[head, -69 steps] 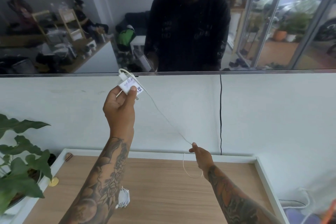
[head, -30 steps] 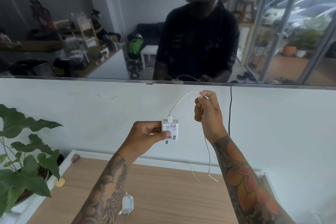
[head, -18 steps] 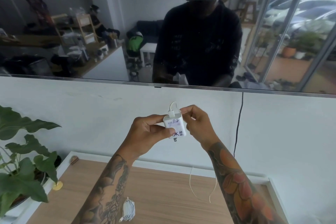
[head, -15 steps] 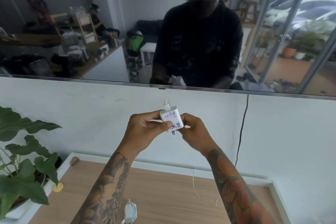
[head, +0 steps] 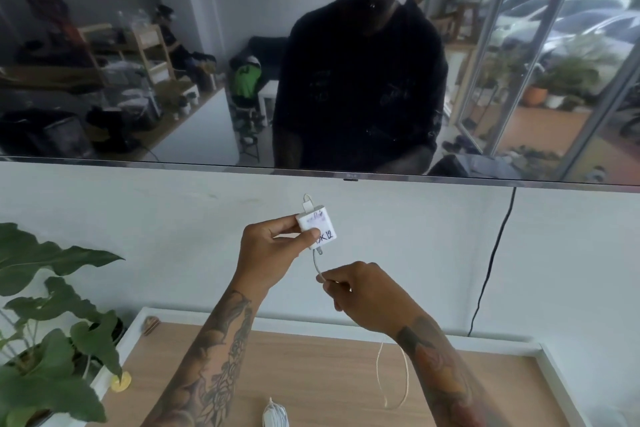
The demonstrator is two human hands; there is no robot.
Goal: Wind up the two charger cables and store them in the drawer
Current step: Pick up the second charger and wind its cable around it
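Holding a white charger block (head: 317, 227) raised in front of the wall, the left hand (head: 270, 253) pinches it between thumb and fingers; the thumb lies across the labelled face, where handwritten marks reading roughly "K 12" show. Block sits at the fingertips, tilted, plug prongs pointing down and to the right. A short loop of white cable (head: 316, 265) leaves the top of the block, and a strand emerges below the block near the prongs, curving down to the right hand.

Right hand (head: 360, 295) is below and slightly right of the block, near it but not touching it. Fingers curled closed, thumb and forefinger pinching the cable. Below the right wrist the loose remainder of the cable hangs in a narrow loop, its free end dangling above the tabletop (head: 329, 378); whether it touches the wood cannot be told.

Second charger cable (head: 275, 416), already wound into a white bundle, lies on the tabletop at the near edge, roughly centred, partly cut off by the frame. It is well below both hands and untouched.

Other: potted plant (head: 45, 322) off the left edge of the tabletop; a small yellow disc (head: 120, 382) on the white left rim; black cord (head: 491, 260) running down the wall from the dark screen (head: 173, 45) above. No drawer visible.
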